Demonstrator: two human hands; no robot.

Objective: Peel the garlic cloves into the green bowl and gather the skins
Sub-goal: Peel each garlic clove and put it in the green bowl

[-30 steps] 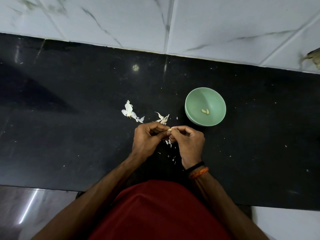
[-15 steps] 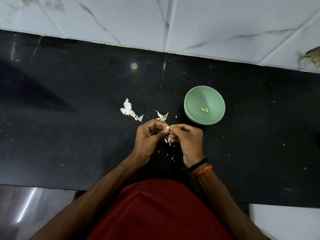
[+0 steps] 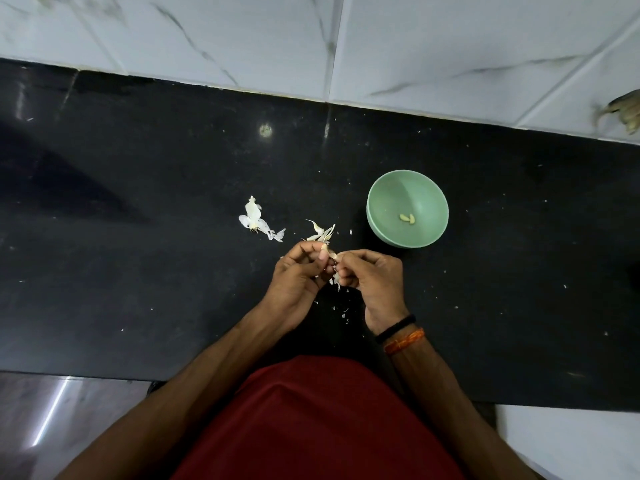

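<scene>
Red garment (image 3: 318,420): nearest the camera, at the near edge of the black stone counter (image 3: 138,271), both bare forearms reaching out from it.
Wristbands (image 3: 400,336): a black band and an orange thread on the right wrist, on the near side of the green bowl.
Left hand (image 3: 298,275): over the counter, near and left of the round pale green bowl (image 3: 408,188); fingers (image 3: 323,261) curled in, thumb and fingertips pinching a small garlic clove.
Right hand (image 3: 372,277): touching the left hand at the fingertips, just on the near side of the bowl; fingers curled, pinching the same clove from the other side.
Garlic clove (image 3: 329,253): small, pale, held between the two hands' fingertips, mostly hidden; thin skin hangs below it.
Small skin flakes (image 3: 341,308): white bits on the counter under and between the hands, nearer than the bowl.
Curled dry skins (image 3: 320,232): a small pile on the counter just beyond the left hand, left of the bowl.
White papery skins (image 3: 258,220): a larger cluster farther left of the bowl, apart from the small pile.
Peeled cloves (image 3: 407,218): two pale pieces side by side on the bowl's floor.
Marble-patterned white tiles (image 3: 450,46): the wall beyond the bowl, at the counter's far edge.
</scene>
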